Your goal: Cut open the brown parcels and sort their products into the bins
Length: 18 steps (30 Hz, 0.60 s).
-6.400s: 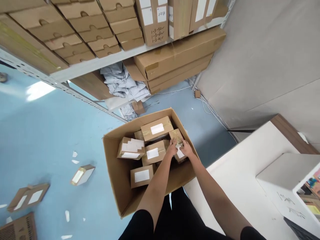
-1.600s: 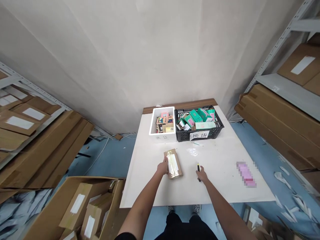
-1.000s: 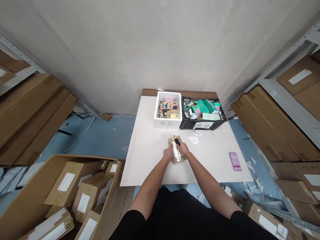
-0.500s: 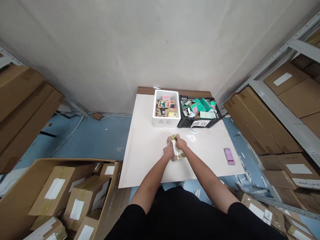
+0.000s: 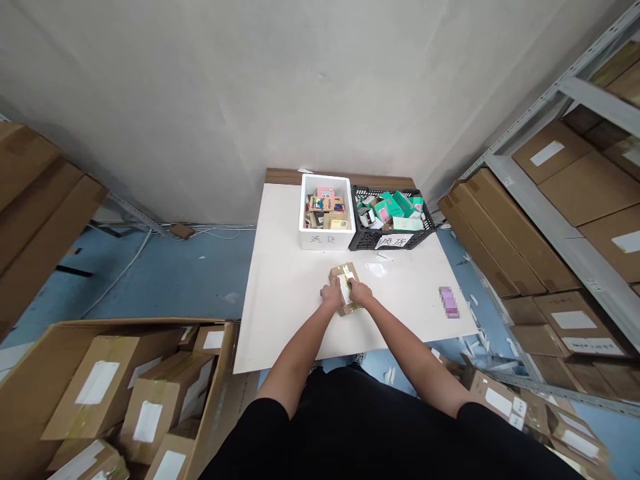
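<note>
A small cardboard box with a white label and shiny tape lies slightly turned on the white table in front of me. My left hand grips its left side, thumb resting near the label. Over the right part of the box, my right hand is closed round a small black-and-yellow tool, mostly hidden by the fingers; its kind is unclear. The tool's tip is at the label and tape on top of the box.
Behind the box stand a white foam box of small packs and a black crate of green cartons. A clear plastic scrap and a blurred purple item lie rightward. A big open carton stands left, shelving right.
My right hand with the tool has moved down along the box top toward me. My left hand has shifted slightly outward on the box's left side. The whole view has shifted a little.
</note>
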Each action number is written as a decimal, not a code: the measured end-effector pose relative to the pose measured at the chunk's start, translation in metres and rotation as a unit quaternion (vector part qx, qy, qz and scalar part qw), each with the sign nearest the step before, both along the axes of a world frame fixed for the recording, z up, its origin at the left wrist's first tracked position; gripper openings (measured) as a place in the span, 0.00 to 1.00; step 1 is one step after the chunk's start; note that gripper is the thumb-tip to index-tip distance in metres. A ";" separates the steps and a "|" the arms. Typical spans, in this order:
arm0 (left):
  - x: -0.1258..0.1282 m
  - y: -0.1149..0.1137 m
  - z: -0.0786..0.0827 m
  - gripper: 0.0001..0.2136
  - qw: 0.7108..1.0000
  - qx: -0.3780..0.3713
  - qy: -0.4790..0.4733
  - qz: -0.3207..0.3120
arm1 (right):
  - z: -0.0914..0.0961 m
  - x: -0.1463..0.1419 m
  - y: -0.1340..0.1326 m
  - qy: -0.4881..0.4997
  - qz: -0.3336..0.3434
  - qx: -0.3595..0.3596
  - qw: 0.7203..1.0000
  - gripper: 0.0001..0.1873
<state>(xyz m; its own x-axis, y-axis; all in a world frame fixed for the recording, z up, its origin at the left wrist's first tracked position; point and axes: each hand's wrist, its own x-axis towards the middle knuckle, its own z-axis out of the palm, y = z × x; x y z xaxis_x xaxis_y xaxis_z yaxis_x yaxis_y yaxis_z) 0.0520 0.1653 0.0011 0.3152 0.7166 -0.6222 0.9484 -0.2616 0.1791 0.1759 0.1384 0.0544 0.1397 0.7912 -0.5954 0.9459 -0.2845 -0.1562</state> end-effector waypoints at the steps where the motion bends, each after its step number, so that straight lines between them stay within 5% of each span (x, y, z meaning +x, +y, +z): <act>1: 0.001 0.000 0.000 0.61 1.000 -0.001 0.001 -0.001 | 0.000 0.001 -0.008 -0.002 0.003 -0.004 1.000 0.34; 7: 0.004 0.003 -0.001 0.61 1.000 -0.001 0.007 -0.007 | 0.000 0.008 -0.068 0.007 0.004 -0.020 1.000 0.26; 13: 0.005 0.004 0.001 0.60 1.000 -0.011 0.015 -0.011 | -0.003 0.015 -0.118 0.024 -0.038 -0.017 0.999 0.34; 16: 0.004 0.004 0.004 0.60 1.000 -0.003 0.007 -0.009 | -0.003 0.030 -0.130 0.102 -0.094 -0.004 0.990 0.29; 18: 0.003 0.004 0.006 0.61 1.000 0.007 0.004 -0.011 | -0.005 0.045 -0.143 0.214 -0.173 -0.029 0.961 0.27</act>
